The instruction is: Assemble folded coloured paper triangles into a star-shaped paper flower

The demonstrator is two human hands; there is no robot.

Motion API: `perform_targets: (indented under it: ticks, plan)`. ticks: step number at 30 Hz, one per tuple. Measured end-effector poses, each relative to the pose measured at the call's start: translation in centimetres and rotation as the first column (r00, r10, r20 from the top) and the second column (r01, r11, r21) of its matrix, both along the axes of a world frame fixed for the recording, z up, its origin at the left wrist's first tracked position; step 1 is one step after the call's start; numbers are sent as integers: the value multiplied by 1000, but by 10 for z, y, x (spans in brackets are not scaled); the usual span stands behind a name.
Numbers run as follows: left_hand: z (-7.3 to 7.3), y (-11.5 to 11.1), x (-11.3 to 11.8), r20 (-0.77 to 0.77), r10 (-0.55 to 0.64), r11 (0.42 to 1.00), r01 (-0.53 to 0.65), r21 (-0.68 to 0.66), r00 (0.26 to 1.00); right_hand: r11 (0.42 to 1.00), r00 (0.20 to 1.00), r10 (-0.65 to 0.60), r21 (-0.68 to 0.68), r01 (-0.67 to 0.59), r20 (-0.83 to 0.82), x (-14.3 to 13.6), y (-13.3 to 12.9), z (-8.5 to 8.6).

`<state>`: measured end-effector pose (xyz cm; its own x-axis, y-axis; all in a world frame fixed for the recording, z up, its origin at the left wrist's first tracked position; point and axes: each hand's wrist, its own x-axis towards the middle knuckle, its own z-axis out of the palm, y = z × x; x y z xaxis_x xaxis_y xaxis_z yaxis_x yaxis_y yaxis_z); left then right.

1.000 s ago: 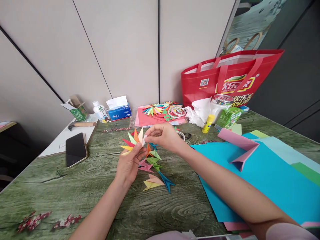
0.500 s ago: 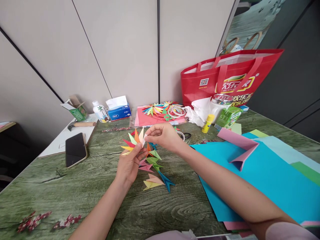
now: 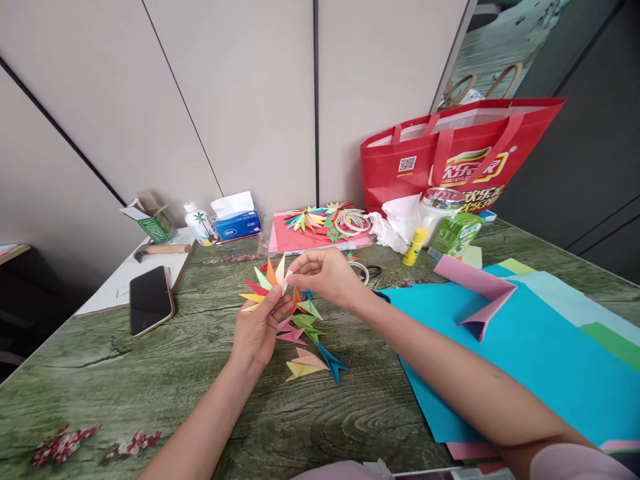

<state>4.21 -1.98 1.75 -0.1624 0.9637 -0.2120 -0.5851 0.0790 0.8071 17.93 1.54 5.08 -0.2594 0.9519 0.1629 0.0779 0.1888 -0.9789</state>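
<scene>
My left hand (image 3: 257, 327) is closed on a fan of folded paper points (image 3: 261, 283), in yellow, red, pale green, orange and cream, spread upward from the thumb. My right hand (image 3: 325, 277) pinches a small white piece (image 3: 289, 277) at the fan's right edge; its kind is too small to tell. Below and right of my left hand lie several loose folded paper pieces: green ones (image 3: 307, 327), a pink one (image 3: 291, 335), a blue one (image 3: 334, 363) and a pale yellow one (image 3: 303, 370). Part of an orange piece (image 3: 297, 300) shows between the hands.
Coloured paper sheets (image 3: 450, 373) lie at the right, a folded pink sheet (image 3: 475, 283) on top. At the back stand a red bag (image 3: 400, 173), a glue stick (image 3: 415, 247), tape rolls (image 3: 353, 223), finished paper wheels (image 3: 306, 219) and tissues (image 3: 237, 223). A phone (image 3: 151, 300) and hammer (image 3: 163, 249) lie left.
Both hands keep their grip and have shifted very slightly left with the fan. The view has moved a little; the loose pieces lie as before.
</scene>
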Motion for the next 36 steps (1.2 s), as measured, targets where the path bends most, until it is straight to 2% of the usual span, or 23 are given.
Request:
perform_targets:
  ticks: [13, 27, 36]
  plan:
    - [-3, 2, 0, 14, 44, 998, -45, 37, 999, 992, 998, 39, 125, -32, -55, -5, -5, -1]
    - [-3, 2, 2, 5, 31, 998, -31, 48, 1000, 995, 999, -18, 96, 23, -46, -9, -2, -6]
    - [-3, 3, 0, 79, 34, 999, -36, 30, 996, 986, 996, 8, 169, 7, -88, -14, -4, -14]
